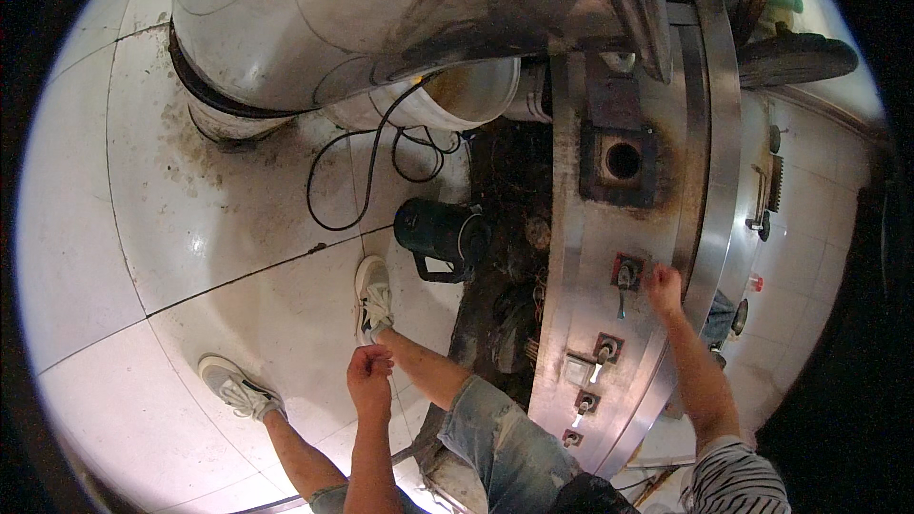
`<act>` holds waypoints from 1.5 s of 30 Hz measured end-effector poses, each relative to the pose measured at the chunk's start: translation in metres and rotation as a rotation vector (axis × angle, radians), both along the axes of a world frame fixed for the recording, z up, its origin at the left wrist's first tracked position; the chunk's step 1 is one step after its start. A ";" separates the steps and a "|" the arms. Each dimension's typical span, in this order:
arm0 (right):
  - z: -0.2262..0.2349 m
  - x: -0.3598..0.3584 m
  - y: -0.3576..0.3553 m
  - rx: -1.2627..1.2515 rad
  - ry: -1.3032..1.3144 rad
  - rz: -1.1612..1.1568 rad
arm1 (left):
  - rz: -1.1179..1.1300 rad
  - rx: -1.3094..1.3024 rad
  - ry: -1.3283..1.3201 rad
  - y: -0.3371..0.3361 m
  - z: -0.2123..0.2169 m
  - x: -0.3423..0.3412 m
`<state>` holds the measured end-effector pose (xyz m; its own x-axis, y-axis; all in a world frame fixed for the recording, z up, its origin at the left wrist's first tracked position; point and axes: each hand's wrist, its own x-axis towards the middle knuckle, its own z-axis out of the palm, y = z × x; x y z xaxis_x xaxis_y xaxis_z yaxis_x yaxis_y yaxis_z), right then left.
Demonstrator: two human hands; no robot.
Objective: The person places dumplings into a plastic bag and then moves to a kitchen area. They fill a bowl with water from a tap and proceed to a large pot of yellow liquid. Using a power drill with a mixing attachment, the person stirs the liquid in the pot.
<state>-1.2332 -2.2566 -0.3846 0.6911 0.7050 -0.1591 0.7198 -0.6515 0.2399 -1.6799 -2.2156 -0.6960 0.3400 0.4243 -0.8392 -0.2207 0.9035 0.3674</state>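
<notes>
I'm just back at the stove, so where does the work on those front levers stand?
Nothing looks finished. The right hand rests at the top lever on the steel stove front. The left hand hangs loosely closed, holding nothing visible. The lower levers are untouched, and no flame shows at the burner opening.

Commercial kitchen, by the look: long stainless-steel stove front (581, 257) with lever valves (624, 278) and a sooty burner port (623, 161) at 2 o'clock, huge steel vat (314, 19) at 12, greasy white-tiled floor (219, 228) at 9.
</notes>
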 end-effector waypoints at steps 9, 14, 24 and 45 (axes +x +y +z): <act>-0.004 0.060 0.097 0.762 0.375 -0.192 | 0.005 0.018 -0.015 -0.001 -0.001 0.004; -0.005 0.023 -0.053 0.016 -0.054 -0.007 | 0.092 0.047 -0.041 0.006 -0.001 0.004; -0.011 -0.024 -0.067 0.030 -0.128 -0.245 | 0.066 0.037 -0.007 0.015 0.002 -0.008; -0.017 0.060 0.099 0.138 -0.012 -0.020 | 0.076 0.005 -0.041 0.012 -0.002 0.000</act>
